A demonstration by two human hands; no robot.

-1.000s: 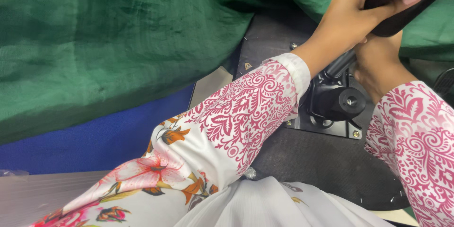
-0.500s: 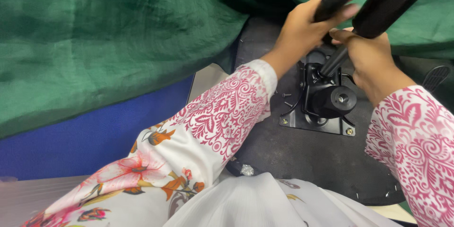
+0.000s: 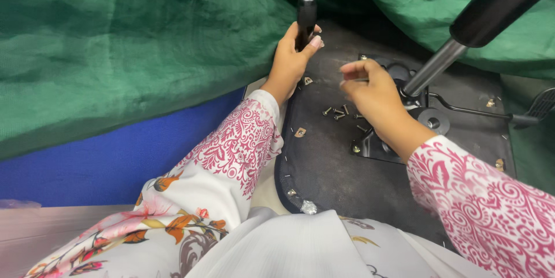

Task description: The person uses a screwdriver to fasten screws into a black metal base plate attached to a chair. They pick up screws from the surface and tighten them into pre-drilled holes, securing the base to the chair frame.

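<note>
My left hand (image 3: 290,61) grips a black tool handle (image 3: 305,17), held upright at the far edge of an upturned black chair seat base (image 3: 335,168). My right hand (image 3: 373,90) hovers over the seat with thumb and fingers pinched together; whether something small is in them I cannot tell. Several loose screws (image 3: 336,112) lie on the seat just left of that hand. A black gas cylinder with a silver rod (image 3: 457,46) rises from the metal mechanism plate (image 3: 428,122) right of my right hand.
Green cloth (image 3: 127,46) is draped across the back and left, over a blue surface (image 3: 104,168). A black lever (image 3: 491,113) sticks out rightward from the mechanism. Small metal clips (image 3: 299,132) dot the seat's rim. My patterned sleeves and white garment fill the foreground.
Both hands have come off the cylinder. My left hand moved left holding the black handle, my right hand dropped toward the screws, and the view pulled back to show more of the seat.
</note>
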